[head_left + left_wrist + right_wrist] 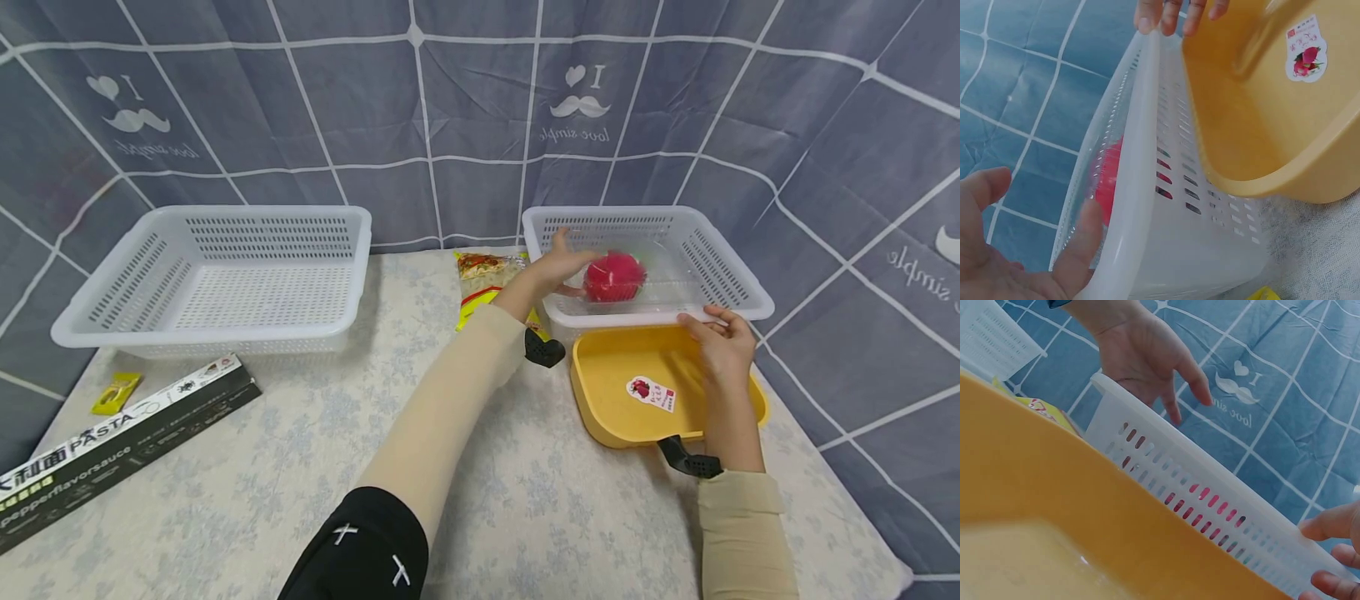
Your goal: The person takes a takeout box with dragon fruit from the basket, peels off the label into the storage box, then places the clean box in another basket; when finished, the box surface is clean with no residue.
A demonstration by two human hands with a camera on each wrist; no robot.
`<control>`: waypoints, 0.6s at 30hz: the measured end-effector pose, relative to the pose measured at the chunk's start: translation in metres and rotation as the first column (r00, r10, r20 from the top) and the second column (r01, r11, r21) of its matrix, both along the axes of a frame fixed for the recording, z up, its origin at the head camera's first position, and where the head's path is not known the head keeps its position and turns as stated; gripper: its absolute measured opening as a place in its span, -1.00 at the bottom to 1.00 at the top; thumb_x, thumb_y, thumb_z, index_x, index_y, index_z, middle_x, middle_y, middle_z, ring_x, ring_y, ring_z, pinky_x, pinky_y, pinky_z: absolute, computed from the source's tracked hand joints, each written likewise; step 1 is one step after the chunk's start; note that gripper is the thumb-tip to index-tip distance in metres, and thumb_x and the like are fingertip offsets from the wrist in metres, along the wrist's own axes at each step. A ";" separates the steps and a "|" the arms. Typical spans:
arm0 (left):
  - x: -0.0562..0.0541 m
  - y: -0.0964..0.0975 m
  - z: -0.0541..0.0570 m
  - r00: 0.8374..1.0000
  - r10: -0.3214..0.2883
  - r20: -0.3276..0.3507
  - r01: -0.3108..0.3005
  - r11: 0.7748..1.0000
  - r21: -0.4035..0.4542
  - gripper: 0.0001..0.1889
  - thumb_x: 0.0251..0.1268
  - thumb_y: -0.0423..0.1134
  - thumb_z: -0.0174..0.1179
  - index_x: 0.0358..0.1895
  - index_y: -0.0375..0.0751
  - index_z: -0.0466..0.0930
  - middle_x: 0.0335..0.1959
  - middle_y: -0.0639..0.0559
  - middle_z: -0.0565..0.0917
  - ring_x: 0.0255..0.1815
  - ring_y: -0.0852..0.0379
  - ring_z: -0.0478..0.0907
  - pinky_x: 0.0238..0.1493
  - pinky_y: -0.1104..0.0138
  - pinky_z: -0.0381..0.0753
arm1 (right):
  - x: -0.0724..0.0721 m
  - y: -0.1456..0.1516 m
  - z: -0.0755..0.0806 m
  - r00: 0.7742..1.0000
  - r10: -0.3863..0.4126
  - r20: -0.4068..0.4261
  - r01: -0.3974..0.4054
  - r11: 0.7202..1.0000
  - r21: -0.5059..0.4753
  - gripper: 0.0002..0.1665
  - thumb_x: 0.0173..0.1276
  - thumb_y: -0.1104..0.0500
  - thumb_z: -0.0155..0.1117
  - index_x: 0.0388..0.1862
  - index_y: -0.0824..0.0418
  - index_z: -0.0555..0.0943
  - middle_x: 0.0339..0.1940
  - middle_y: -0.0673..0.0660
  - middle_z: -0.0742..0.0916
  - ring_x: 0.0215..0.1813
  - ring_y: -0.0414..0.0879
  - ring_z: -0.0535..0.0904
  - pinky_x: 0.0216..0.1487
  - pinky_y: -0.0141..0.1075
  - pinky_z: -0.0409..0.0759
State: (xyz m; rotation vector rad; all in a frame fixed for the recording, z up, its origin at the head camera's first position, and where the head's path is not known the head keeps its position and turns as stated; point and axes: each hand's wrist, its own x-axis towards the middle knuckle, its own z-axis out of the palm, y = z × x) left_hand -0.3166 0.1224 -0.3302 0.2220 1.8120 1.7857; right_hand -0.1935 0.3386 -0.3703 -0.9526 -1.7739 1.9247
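My left hand (558, 267) is spread at the left end of the right white basket (742, 310). Its fingers reach beside a round pinkish-red thing (615, 276) under clear plastic inside; in the left wrist view a finger (1082, 247) stands at the rim, with a gap to the thumb. The contact with the red thing cannot be made out. My right hand (723, 346) holds the basket's front rim near the right corner, thumb at the top edge and fingers by the outer wall. Below this hand, a yellow basin (611, 408) bears a fruit sticker (651, 393).
Another white basket (262, 292) stands at the left. A black pasta box (127, 450) and a small yellow packet (116, 393) lie before it. A clear packet with yellow print (480, 279) lies beside the right basket. A grey-blue checked curtain (480, 117) closes the back.
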 end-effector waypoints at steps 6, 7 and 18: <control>0.001 -0.004 0.001 1.000 -0.011 0.009 0.010 1.000 0.011 -0.03 0.41 -0.11 0.15 0.55 0.13 -0.49 0.58 -0.01 -0.31 0.50 -0.07 0.07 0.26 0.02 0.44 | 0.000 0.000 0.001 1.000 -0.004 -0.008 0.004 1.000 -0.011 -0.59 0.13 0.28 0.51 -0.15 0.03 0.49 -0.47 -0.05 0.54 -0.45 -0.23 0.48 -0.43 -0.60 0.51; 0.001 -0.004 0.000 1.000 -0.010 0.009 0.010 1.000 0.014 -0.03 0.42 -0.10 0.14 0.55 0.13 -0.50 0.58 0.00 -0.32 0.51 -0.06 0.05 0.29 0.03 0.41 | 0.000 -0.001 0.002 1.000 -0.005 -0.010 0.005 1.000 -0.013 -0.59 0.13 0.29 0.51 -0.16 0.03 0.49 -0.47 -0.05 0.54 -0.46 -0.23 0.48 -0.44 -0.60 0.51; 0.007 -0.004 -0.004 0.996 0.091 0.019 -0.093 0.984 0.154 -0.08 0.42 -0.17 0.14 0.56 0.15 -0.40 0.59 0.04 -0.31 0.54 0.03 -0.04 0.46 0.14 0.13 | 0.001 0.000 0.000 1.000 0.009 0.008 -0.009 1.000 0.003 -0.60 0.13 0.26 0.51 -0.15 0.01 0.50 -0.44 -0.04 0.54 -0.41 -0.21 0.48 -0.42 -0.60 0.51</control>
